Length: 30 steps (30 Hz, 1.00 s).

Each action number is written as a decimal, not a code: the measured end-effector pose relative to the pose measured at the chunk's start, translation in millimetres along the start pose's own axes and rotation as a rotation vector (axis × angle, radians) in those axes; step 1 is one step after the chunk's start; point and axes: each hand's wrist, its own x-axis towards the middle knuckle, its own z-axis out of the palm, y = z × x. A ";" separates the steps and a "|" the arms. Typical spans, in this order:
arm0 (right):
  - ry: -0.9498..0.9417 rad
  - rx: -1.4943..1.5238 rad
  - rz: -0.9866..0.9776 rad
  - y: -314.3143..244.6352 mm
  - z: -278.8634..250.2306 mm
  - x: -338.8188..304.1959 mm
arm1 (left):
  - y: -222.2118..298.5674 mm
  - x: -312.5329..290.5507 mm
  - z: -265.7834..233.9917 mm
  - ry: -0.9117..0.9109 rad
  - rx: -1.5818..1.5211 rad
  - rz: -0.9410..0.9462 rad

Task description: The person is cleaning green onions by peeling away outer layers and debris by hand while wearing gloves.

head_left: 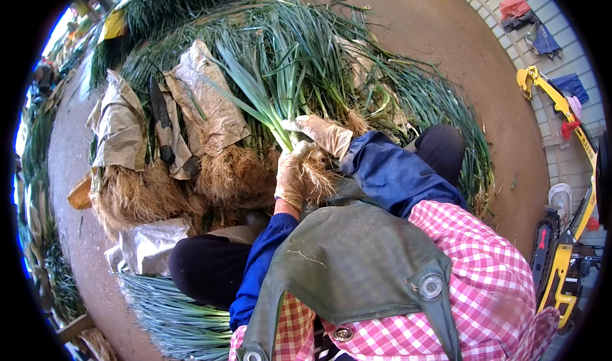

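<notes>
Head view, looking down at my lap. I see 1 bunch of leeks (271, 106) held right in front of me, w/ both gloved hands on it. The bunch's long axis runs from the root end near my hands up and slightly left, green leaves fanning away from me toward the big pile (357, 61) of cut greens on the ground.

Left hand (292, 179) sits below the bunch, fingers closed around the base where pale stalk meets the roots (315, 170). It's the nearer hand to the root end. Right hand (322, 133) comes in from the right, slightly higher, fingers wrapped on the white stalk just above the left; the 2 hands nearly touch. Neither is open; both are clamped on the same bunch.

Around it: brown paper sacks (204, 100) to the left over more rooted bundles, a 2nd heap of leaves (172, 310) by my left knee, a yellow digger (567, 233) far right.
</notes>
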 end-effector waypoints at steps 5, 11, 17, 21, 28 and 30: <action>0.360 -0.868 -0.116 -4.5 21.2 -4.8 | -7.6 12.1 -11.8 0.130 -0.304 0.020; 0.467 -1.090 -0.598 11.8 23.0 -29.3 | -10.2 13.3 -12.9 0.192 -0.189 0.026; 0.165 -0.533 -0.579 1.7 44.0 -83.7 | -0.9 11.9 -29.1 0.113 -0.147 0.041; 0.213 -0.143 -0.445 -16.9 18.3 -96.9 | 6.8 -10.7 7.4 0.099 -0.231 -0.010; 0.542 -0.334 -0.480 -87.6 -129.3 -164.7 | 4.8 -6.5 -13.6 0.028 -0.193 0.019; 0.786 -1.432 0.141 -101.1 -211.5 -194.9 | 4.2 -8.4 -7.6 0.006 -0.185 0.009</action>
